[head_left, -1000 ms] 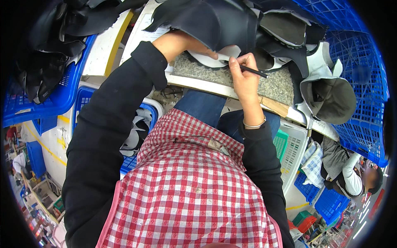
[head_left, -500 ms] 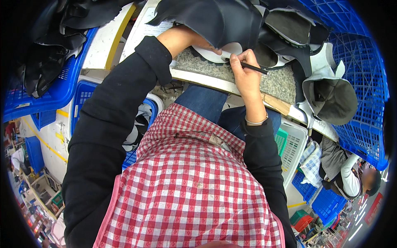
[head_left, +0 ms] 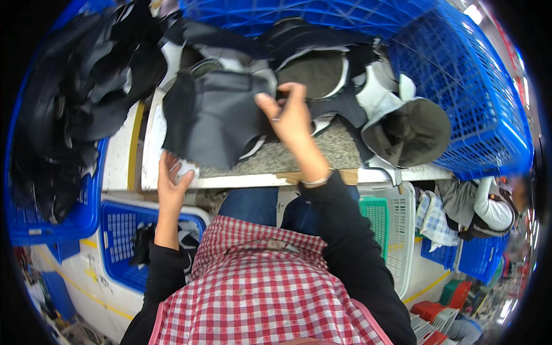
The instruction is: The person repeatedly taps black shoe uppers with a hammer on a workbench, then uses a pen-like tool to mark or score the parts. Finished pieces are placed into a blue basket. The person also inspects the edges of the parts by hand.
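We cannot tell whether left hand [head_left: 171, 185] or right hand [head_left: 293, 122] grips the black piece [head_left: 207, 118]; a blue crate [head_left: 489, 109] stands right.

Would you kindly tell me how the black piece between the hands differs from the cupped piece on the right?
The black piece spreads out broadly; the cupped piece gapes like a bowl. The black piece shows a smooth dark face; the cupped piece is whitish outside, brownish inside.

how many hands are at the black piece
2: the left hand at the lower left of the black piece, the right hand at its right edge. No others show.
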`<state>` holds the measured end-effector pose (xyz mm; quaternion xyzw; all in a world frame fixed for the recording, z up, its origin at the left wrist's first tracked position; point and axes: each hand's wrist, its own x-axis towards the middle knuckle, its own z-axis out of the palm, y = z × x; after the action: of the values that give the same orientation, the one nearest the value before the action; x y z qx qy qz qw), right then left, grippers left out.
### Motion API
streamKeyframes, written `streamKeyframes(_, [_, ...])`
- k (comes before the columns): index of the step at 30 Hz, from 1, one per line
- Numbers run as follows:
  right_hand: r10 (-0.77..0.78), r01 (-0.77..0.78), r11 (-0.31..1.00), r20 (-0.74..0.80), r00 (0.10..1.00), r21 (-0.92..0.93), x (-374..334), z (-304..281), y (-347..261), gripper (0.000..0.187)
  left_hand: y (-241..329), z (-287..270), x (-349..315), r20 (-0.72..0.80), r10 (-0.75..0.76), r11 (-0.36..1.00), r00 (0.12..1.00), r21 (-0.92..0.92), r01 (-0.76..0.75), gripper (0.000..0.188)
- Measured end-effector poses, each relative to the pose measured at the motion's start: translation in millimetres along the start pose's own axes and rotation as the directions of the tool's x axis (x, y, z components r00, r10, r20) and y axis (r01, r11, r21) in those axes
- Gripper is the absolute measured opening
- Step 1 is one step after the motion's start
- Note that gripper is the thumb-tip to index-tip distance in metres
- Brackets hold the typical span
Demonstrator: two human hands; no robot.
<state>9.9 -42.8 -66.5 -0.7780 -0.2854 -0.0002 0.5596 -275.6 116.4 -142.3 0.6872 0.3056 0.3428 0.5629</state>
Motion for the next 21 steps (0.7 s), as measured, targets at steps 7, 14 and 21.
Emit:
streamKeyframes(7, [0.038,-0.042,0.949,0.020,0.999,0.313,-8,41,-53,0.046,-21,22,82,0.137,-0.302,0.841,0.943,-0.427,0.332,0.058])
streamKeyframes(14, [-0.403,0.433,0.852,-0.160,0.901,0.294,-26,-55,-130,0.035,64,50,64,0.180,-0.135,0.924,0.974,-0.333,0.190,0.051])
streamKeyframes(21, [-0.368,0.411,0.910,-0.569,0.736,-0.057,43,-250,-94,0.025,198,223,117,0.262,0.359,0.909,0.896,-0.315,-0.272,0.044])
